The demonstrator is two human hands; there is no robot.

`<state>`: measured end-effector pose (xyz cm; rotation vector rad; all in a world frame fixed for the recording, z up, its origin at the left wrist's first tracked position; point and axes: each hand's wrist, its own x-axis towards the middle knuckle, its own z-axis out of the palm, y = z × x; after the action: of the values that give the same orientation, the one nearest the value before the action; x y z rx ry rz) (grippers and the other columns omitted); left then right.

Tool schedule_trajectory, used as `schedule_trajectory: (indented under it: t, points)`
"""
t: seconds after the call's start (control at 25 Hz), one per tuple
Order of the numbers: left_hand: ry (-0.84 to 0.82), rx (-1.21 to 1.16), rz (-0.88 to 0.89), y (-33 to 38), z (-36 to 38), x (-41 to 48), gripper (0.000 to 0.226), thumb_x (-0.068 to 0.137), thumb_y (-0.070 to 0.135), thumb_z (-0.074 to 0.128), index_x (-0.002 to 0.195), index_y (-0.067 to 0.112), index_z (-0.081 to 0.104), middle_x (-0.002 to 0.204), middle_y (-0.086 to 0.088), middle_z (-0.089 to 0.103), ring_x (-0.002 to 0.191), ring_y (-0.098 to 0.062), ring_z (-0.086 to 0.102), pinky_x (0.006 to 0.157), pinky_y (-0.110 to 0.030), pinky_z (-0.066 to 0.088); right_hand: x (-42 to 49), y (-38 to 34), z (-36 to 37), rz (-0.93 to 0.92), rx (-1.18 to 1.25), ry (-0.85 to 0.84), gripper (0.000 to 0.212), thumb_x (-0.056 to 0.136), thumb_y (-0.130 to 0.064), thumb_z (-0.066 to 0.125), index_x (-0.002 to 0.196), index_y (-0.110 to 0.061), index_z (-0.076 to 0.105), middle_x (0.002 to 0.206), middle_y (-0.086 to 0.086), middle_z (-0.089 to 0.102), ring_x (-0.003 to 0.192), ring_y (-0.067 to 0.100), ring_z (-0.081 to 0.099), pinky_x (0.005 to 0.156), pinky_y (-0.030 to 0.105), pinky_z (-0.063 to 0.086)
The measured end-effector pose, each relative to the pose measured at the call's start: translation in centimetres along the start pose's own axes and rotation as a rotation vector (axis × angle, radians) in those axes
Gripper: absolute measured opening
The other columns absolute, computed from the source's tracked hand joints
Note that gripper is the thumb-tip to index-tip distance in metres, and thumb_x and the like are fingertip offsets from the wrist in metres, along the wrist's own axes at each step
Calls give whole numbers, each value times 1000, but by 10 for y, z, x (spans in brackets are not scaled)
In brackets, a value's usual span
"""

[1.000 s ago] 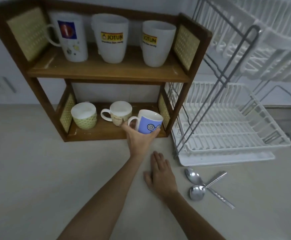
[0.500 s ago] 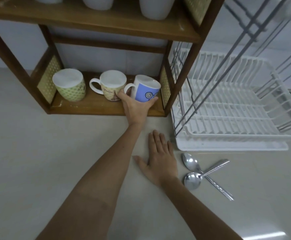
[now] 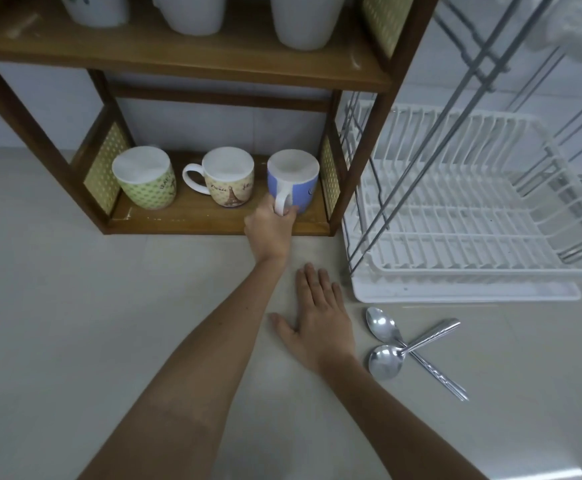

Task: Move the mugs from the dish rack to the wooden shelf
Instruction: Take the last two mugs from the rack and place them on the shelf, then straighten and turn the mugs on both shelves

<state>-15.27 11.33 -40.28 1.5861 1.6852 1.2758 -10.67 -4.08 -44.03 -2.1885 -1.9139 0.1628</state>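
Note:
A blue mug (image 3: 301, 188) stands upright at the right end of the wooden shelf's (image 3: 185, 220) lower board, its white handle turned toward me. My left hand (image 3: 270, 228) grips that handle. A beige mug with a tower print (image 3: 229, 181) and a green patterned mug (image 3: 145, 183) stand to its left. Three white mugs sit on the upper board, among them one at the right (image 3: 305, 22); their tops are cut off by the frame. My right hand (image 3: 317, 320) lies flat on the counter, fingers apart. The white dish rack (image 3: 462, 216) on the right holds no mugs.
Two steel spoons (image 3: 407, 344) lie crossed on the pale counter right of my right hand. The rack's grey metal struts (image 3: 431, 133) slant up beside the shelf's right post. A white drip tray (image 3: 466, 294) sits under the rack.
The blue mug went from tilted in my left hand to standing on the lower board, handle turned toward me. My hand shifted from the body to the handle. The right hand stayed flat.

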Motion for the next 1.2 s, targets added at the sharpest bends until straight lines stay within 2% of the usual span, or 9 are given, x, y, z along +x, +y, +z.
schedule_trajectory:
  t: [0.32,0.56,0.68,0.76,0.84,0.92,1.0,1.08,1.2]
  points:
    - [-131,94,-12,1,-1,21,30,76,30,75,76,3,64,75,-17,70,72,-34,65,62,-39,52,0,3,4,7,-22,-11,89,83,-69,24,150,-12,11,160,5,8,146,21,1,115,34,-5]
    - [-272,-188,16,-21,-44,-14,37,85,15,69,118,6,54,118,-8,66,107,-16,63,90,-27,51,1,4,5,-5,-34,1,88,84,-68,25,149,-10,14,159,7,13,146,23,5,115,35,-3]
    - [-248,95,180,-55,-95,-52,23,91,14,57,114,11,58,109,-7,70,97,-26,66,84,-33,52,1,5,5,-1,-11,-14,88,83,-68,25,149,-11,15,159,7,14,145,23,6,115,35,-2]
    - [-273,358,310,-77,-125,-77,28,92,19,51,118,13,60,121,-9,65,110,-31,60,94,-39,45,1,5,3,-4,2,-44,85,85,-66,23,149,-11,14,159,7,12,146,24,4,116,37,-1]
    - [-409,595,275,-90,-148,-96,46,97,34,41,140,18,44,151,-8,39,141,-27,31,114,-45,20,-1,4,0,-19,-3,-60,80,88,-62,23,150,-11,13,159,7,11,146,23,3,116,40,-1]
    - [-529,734,205,-101,-163,-104,59,98,46,28,151,24,16,161,-3,9,148,-21,3,118,-43,0,0,-3,-4,-22,-24,-95,76,91,-58,24,150,-11,11,159,7,9,146,23,2,116,42,0]
    - [-605,784,198,-103,-174,-106,62,98,50,21,152,24,5,162,-2,-2,148,-19,-5,118,-42,-4,4,-18,-10,-5,-22,-153,72,94,-54,25,150,-11,10,160,7,7,146,22,1,117,43,3]
    - [-623,775,200,-96,-181,-102,61,99,48,22,152,22,9,162,-1,4,148,-17,0,118,-40,-2,14,-43,-24,-7,14,-150,67,95,-50,29,149,-12,15,159,6,13,145,22,6,117,42,9]
    - [-488,662,326,-71,-197,-63,51,99,34,36,146,15,33,155,-4,31,143,-16,25,117,-37,13,42,-86,-63,-71,120,96,53,94,-40,43,138,-12,40,142,11,45,132,26,38,105,38,34]
